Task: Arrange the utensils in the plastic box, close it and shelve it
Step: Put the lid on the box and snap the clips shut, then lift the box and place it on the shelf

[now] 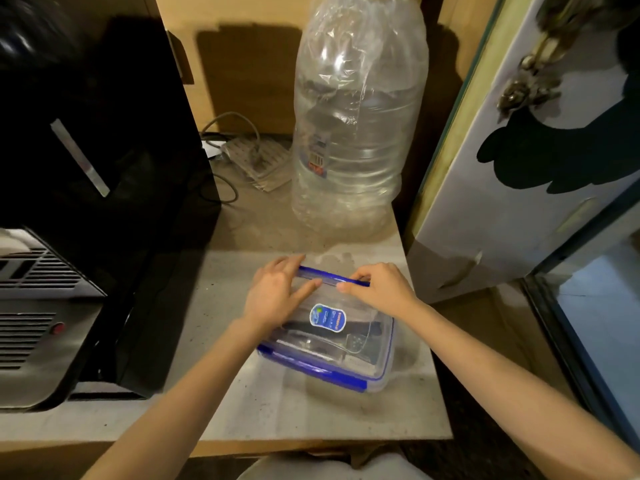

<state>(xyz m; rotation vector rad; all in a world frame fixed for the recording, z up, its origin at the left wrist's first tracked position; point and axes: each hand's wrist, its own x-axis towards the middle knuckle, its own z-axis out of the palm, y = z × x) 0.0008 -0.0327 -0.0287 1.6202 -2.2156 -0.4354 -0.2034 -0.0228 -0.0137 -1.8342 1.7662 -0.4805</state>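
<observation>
The two bare forearms come in from the bottom edge, nearest to the camera, and reach to the plastic box (332,341). Behind the box stands a big clear water bottle (356,116), the largest thing, on the pale counter (242,403). The box sits in the middle of this counter with its lid on; dark utensils (360,336) show through the lid. The left hand (277,292) and the right hand (377,287) both press on the far blue latch (329,277), fingers curled over it, thumbs on the lid. I judge the box light, stiff and a little slippery. Best to hold it by the two short sides, under the rim.
</observation>
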